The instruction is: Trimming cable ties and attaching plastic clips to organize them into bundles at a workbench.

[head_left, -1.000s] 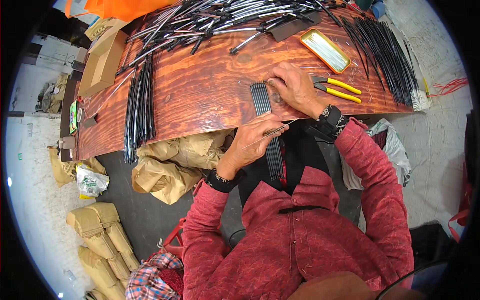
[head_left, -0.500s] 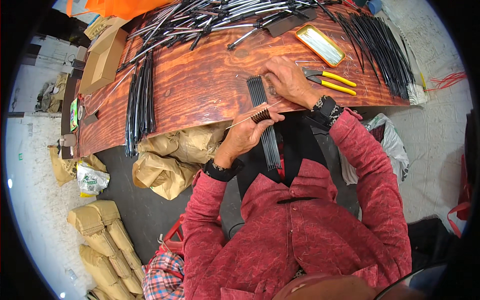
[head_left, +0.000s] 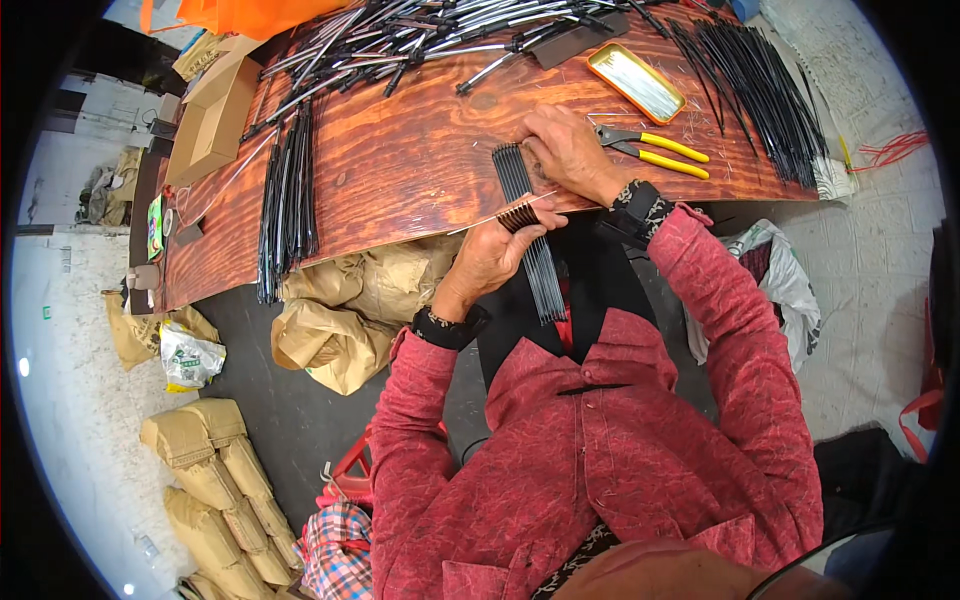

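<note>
A flat row of thin black rods [head_left: 513,178] lies side by side, its far end on the wooden table and its near end reaching past the edge over my lap. My left hand [head_left: 490,258] is closed around the row at its middle. A thin pale strand crosses the row beside these fingers. At the far end, my right hand [head_left: 570,155] has its fingers pinched together against the rods' tips; whatever lies between them is hidden. Pliers with yellow handles [head_left: 672,152] rest just right of that hand. Beyond them sits a yellow-rimmed tin [head_left: 674,113] of thin silvery pins.
Many black-and-silver rods [head_left: 430,45] are heaped along the far side of the wooden table [head_left: 400,170]. Bundles of black rods lie at left [head_left: 287,200] and right [head_left: 760,100]. An open cardboard box [head_left: 212,125] stands at far left. Brown paper sacks [head_left: 335,345] sit below the table edge.
The whole view has shifted slightly. Both hands keep nearly the same hold on the row of rods, with the right fingers a little further curled at the far end.
</note>
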### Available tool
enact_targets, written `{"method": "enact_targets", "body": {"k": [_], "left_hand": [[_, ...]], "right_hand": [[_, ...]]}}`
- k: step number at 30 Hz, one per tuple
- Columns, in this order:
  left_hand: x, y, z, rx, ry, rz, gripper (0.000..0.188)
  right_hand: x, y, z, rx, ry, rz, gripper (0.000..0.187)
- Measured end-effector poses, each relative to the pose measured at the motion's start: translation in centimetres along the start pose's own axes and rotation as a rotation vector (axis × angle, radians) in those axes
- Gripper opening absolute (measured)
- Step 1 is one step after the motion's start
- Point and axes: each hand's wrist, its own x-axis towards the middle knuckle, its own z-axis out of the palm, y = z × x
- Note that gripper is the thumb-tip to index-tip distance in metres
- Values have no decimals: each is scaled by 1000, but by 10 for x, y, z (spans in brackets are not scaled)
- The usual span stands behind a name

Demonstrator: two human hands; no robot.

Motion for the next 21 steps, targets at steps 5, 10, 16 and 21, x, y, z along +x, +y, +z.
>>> {"method": "enact_targets", "body": {"k": [5, 10, 16, 21], "left_hand": [[-1, 3, -1, 27, -23, 5, 15], [-2, 3, -1, -10, -15, -1, 17], [-4, 5, 1, -19, -19, 1, 17], [-5, 5, 1, -18, -14, -19, 18]], "right_hand": [[-1, 1, 4, -22, -19, 21, 9], [2, 7, 4, 45, -48, -6, 12], [0, 7, 3, 36, -90, 30, 15], [-2, 5, 0, 21, -48, -30, 14]]}}
